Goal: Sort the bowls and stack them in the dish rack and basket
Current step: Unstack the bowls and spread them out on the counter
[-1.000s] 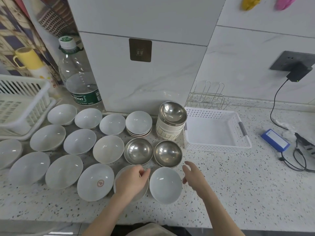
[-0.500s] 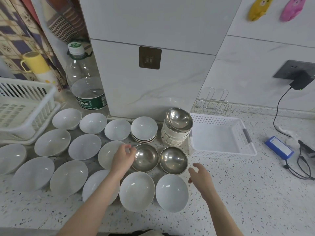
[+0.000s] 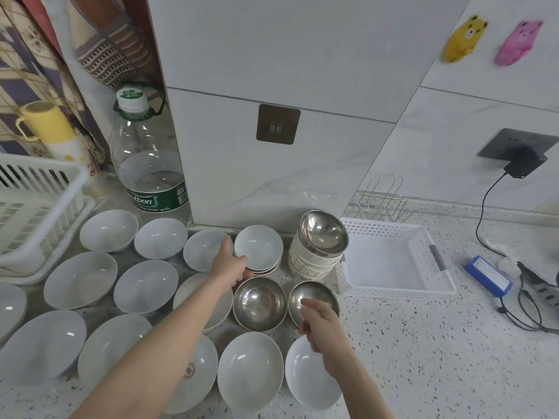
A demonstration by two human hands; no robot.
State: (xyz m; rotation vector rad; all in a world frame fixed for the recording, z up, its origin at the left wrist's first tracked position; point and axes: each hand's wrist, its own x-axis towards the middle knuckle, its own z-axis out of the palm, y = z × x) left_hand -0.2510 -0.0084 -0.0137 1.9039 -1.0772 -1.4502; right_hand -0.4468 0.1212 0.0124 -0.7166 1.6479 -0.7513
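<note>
**Left hand at the small bowl stack**

Left hand (image 3: 229, 267) gripping near rim of short stack of small white ceramic bowls (image 3: 259, 250), by the wall. Right hand (image 3: 321, 328) hovering over right round steel bowl (image 3: 314, 297), fingers loosely curled, holding nothing. White perforated plastic basket (image 3: 393, 261) just right; white slatted dish rack (image 3: 36, 207) far left.
</note>
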